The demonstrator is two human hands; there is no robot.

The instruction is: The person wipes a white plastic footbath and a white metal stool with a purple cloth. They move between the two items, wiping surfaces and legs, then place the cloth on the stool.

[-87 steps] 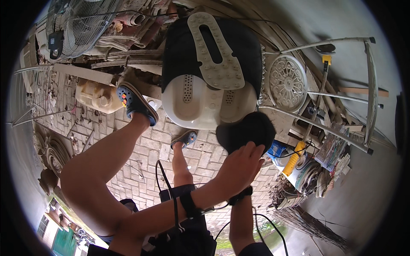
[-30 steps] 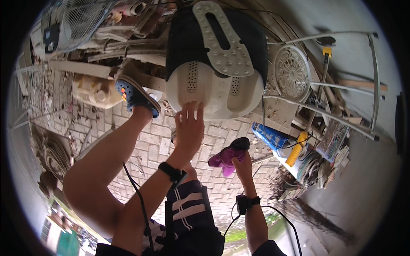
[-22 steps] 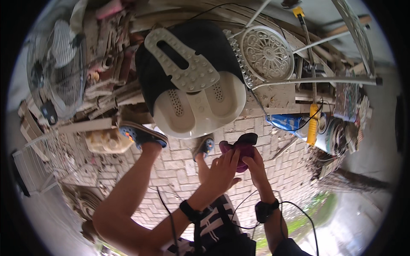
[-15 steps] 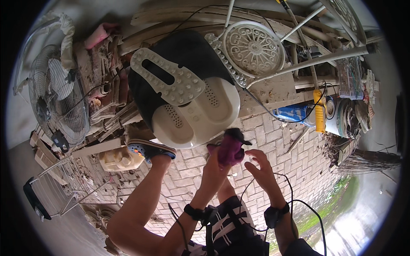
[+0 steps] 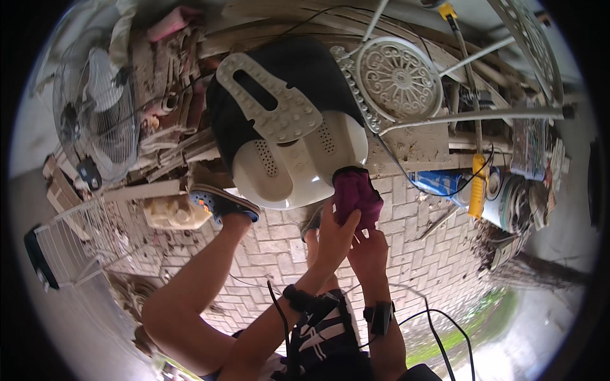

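- Cloth in play, purple with a dark upper edge, up in front of the person, and that dark edge overlaps the tub's front rim in view; whether they touch, I can't tell.
- Left hand has it: thumb across the front, fingers mostly hidden, nearly closed on the lower left side.
- Right hand is in close too, fingers bent at the lower end; pinching or merely touching, I can't say.
- Step in hand, by my reading: two-handed handling of the soft fabric, turning or straightening it.
- Next move, I'd judge, calls for one steady hold while the other hand finds an edge; loose folds could slip.
- Just beyond sits the black-and-white tub, studded grey slab lying on top.
- Off to the right, white round ornate seat and yellow-handled tool; far left, wire-caged fan.
- And underneath it all, brick floor, with one blue clog planted near the tub.
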